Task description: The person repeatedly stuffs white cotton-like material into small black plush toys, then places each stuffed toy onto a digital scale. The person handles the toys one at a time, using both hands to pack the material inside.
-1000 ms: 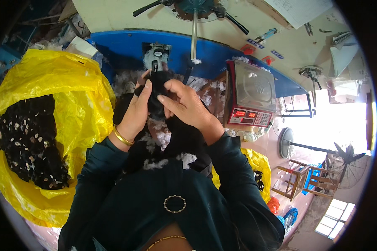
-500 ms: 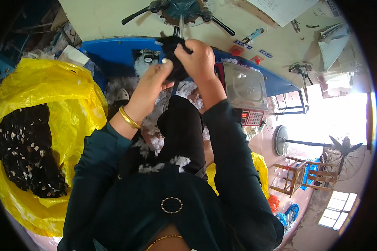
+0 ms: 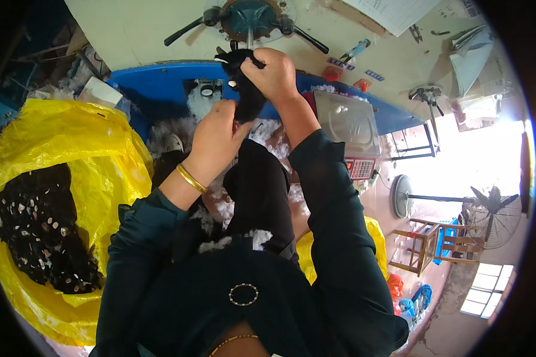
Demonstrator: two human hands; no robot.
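Between my hands is a black plush piece [image 3: 250, 100] with small pale bits at its far end, probably an unstuffed or partly stuffed toy skin. My right hand [image 3: 273, 74] grips its upper right part, fingers curled round it, just below a metal tube [image 3: 249, 37] that sticks out of a round machine plate [image 3: 250, 16]. Whether the tube reaches inside the plush cannot be made out. Lower down, my left hand [image 3: 216, 135] pinches the plush's near end, thumb and fingers closed. White stuffing fluff [image 3: 262, 238] clings to my lap.
A yellow sack [image 3: 71, 128] at left holds several black plush pieces [image 3: 39, 232] with pale spots. Right of my hands stands a weighing scale [image 3: 346, 122] with a red keypad. Black handles [image 3: 304, 37] flank the machine plate. Pliers [image 3: 355, 50] and papers [image 3: 393, 12] lie on the cream panel.
My left hand has slid down toward me along the plush, which now looks longer between my hands. My right hand has shifted slightly up and left, still gripping. The whole view has tilted a little.
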